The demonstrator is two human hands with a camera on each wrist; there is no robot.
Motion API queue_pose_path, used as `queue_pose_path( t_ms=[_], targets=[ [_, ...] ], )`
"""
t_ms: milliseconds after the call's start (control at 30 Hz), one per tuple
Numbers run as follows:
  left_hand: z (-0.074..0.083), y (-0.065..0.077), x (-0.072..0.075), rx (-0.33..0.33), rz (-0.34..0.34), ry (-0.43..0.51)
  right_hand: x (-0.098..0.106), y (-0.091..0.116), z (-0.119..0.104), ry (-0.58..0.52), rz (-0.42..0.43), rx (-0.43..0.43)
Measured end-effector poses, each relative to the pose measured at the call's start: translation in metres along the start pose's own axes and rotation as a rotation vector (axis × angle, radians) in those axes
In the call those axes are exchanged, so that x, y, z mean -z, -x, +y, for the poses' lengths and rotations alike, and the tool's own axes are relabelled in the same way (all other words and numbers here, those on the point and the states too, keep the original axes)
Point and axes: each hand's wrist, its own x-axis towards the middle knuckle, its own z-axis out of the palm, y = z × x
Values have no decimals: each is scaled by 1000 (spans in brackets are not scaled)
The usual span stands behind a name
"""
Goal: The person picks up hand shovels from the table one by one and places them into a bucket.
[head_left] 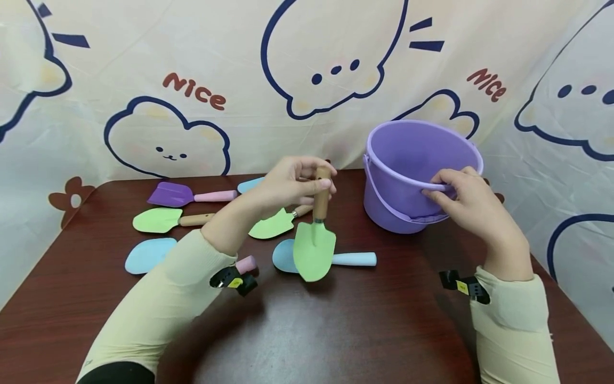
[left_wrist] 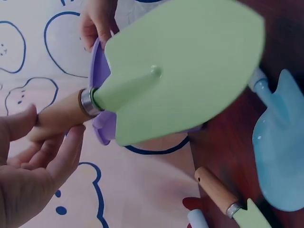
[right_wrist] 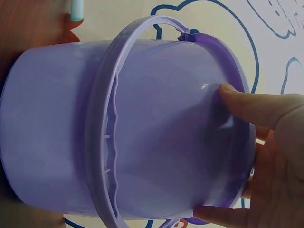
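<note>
My left hand (head_left: 298, 184) grips the wooden handle of a light green garden trowel (head_left: 314, 250), raised with its blade pointing down. In the head view the blade overlaps a blue trowel (head_left: 355, 259) lying on the table. My right hand (head_left: 462, 200) pinches the near right rim of a purple bucket (head_left: 398, 208), thumb outside and fingers over the edge. The right wrist view shows the bucket's handle (right_wrist: 97, 128) hanging down along its side. Another green trowel (head_left: 271, 225) lies just beyond my left wrist.
Left on the brown table (head_left: 336, 336) lie a purple trowel (head_left: 172, 195) with a pink handle, a green trowel (head_left: 155, 220) and a blue trowel (head_left: 150, 255), partly hidden by my left arm. A blue blade (head_left: 249, 184) shows behind the left hand. A printed cloth (head_left: 268, 144) hangs behind.
</note>
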Motion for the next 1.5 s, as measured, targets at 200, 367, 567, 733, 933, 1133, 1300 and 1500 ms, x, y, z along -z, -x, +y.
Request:
queue_pose_path(
  t_ms=[200, 367, 567, 733, 933, 1133, 1300, 1500],
  targets=[
    [11, -6, 7, -16, 148, 80, 0, -2, 1, -2, 7, 13],
    [22, -11, 12, -77, 232, 92, -2, 0, 2, -1, 10, 41],
    [48, -23, 13, -203, 320, 107, -3, 1, 2, -8, 20, 44],
    [67, -34, 6, -268, 361, 154, -3, 1, 0, -6, 32, 54],
    [85, -46, 1, -297, 386, 180, -2, 1, -1, -3, 32, 58],
    [105, -62, -2, -310, 422, 236, -2, 1, 0, -1, 19, 43],
    [120, -74, -9, -310, 465, 280, -2, 1, 0, 1, 20, 49],
    [124, -91, -22, -338, 502, 295, -2, 1, -1, 5, 37, 68]
  ],
)
